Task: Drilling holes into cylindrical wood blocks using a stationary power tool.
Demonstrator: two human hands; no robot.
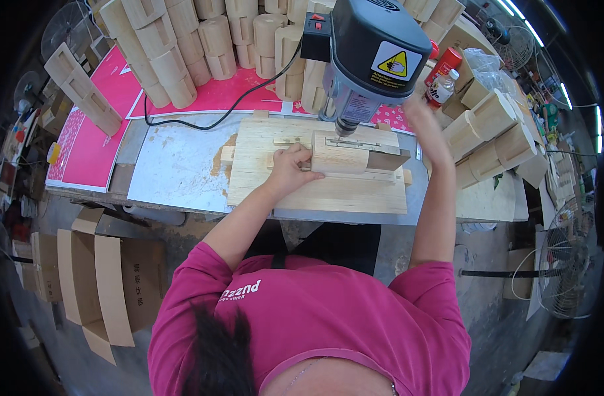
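A pale wooden cylinder (341, 160) lies on its side on a wooden jig board (315, 198), under the chuck (345, 127) of a dark bench drill press (374, 39). My left hand (291, 165) grips the cylinder's left end, thumb along its near side. A slotted metal strip (352, 143) shows on top of the cylinder, below the chuck. From the cylinder's right end a flat dark grey block (389, 160) sticks out. My right hand (417, 111) is raised at the right side of the drill press, smeared by motion; its fingers cannot be made out.
Stacked wooden cylinders (216, 46) line the table's back, with more (493, 142) at the right. A black cable (203, 125) crosses the pink sheet (94, 155). A bottle (440, 89) and red can (446, 63) stand back right. An open carton (110, 277) sits lower left.
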